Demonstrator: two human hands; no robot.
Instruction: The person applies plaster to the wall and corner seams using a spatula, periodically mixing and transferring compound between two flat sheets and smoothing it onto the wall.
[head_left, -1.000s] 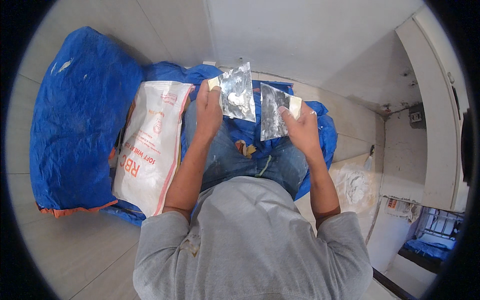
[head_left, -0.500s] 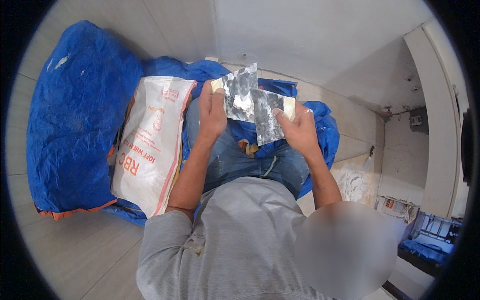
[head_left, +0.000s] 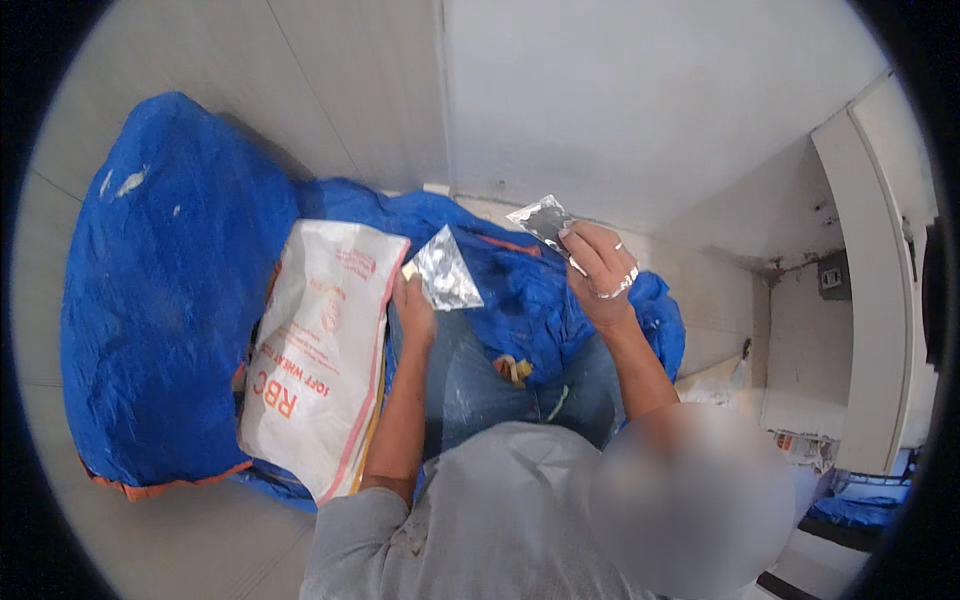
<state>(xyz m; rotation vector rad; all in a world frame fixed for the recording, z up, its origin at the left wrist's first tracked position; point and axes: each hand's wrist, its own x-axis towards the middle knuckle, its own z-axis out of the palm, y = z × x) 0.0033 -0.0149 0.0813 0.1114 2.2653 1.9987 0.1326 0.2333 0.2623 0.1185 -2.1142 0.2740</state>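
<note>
My left hand (head_left: 413,305) grips a square metal scraper (head_left: 446,270) by its pale cream handle edge; its shiny blade bears white paste. My right hand (head_left: 603,272) is raised higher and to the right, closed on a second metal scraper (head_left: 539,220), which is tilted, with white paste at its edges. White paste also sits on the right hand's fingers. The two scrapers are apart. Below them are my jean-covered legs (head_left: 450,365) and a crumpled blue tarp (head_left: 510,290).
A white woven sack (head_left: 325,340) lies left, beside a blue tarp-covered pile (head_left: 160,290). Walls (head_left: 640,110) rise ahead; a white panel (head_left: 858,290) stands right. A putty knife (head_left: 741,365) and pale board (head_left: 715,390) lie on the floor at lower right.
The scrapers have moved from overlapping to apart: the left one went down and left, the right one up and tilted over, my right hand turning with its back upward.
</note>
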